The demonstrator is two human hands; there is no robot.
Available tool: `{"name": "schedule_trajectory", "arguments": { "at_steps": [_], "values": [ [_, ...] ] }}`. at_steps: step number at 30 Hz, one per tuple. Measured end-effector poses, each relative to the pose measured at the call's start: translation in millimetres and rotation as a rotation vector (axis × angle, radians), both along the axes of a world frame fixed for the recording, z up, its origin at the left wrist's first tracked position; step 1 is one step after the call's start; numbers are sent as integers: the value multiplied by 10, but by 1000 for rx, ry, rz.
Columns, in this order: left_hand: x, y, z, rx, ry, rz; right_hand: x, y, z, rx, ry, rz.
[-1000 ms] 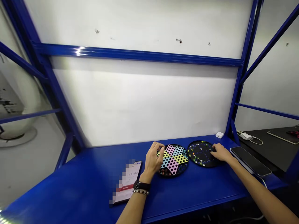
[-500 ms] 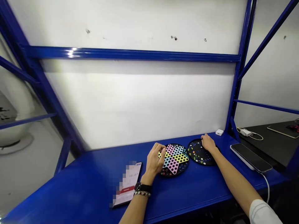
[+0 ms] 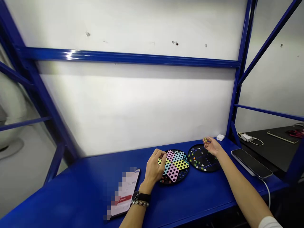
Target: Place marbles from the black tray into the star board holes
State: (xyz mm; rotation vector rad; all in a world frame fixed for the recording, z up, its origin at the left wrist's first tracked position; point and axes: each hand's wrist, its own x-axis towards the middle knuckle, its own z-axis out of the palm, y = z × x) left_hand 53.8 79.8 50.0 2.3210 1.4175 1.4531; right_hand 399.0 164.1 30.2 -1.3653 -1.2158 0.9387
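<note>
Blue steel bench [image 3: 201, 193] carries a star board [image 3: 174, 164], with a black tray [image 3: 201, 160] just beside it at 3 o'clock, likely to keep reaches short. The left hand [image 3: 154, 169] curls over the board's 9 o'clock rim, apparently steadying it; whether it grips, I cannot tell. The right hand [image 3: 212, 145] hovers over the tray's 1 o'clock edge, fingertips pinching a marble [image 3: 205, 139].

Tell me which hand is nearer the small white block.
Right. The right hand is just beside the small white block; the left hand rests at the colourful star board.
</note>
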Motion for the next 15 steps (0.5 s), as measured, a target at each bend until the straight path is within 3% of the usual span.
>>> {"name": "schedule_trajectory", "arguments": {
  "at_steps": [3, 5, 10, 13, 15],
  "values": [
    [-5, 0, 0, -7, 2, -2, -54, -43, 42, -152, 459, 98],
    [-6, -7, 7, -15, 2, -2, -109, -45, 33, -214, 554, 118],
    [7, -26, 21, -32, 10, -8, -287, -6, -114, -184, 164, 84],
    [16, -30, 19, -43, 15, -11, -450, -17, -212, -157, 37, 54],
    [21, -34, 16, -47, 20, -12, -581, -56, -231, -111, -212, 64]
  ]
}}
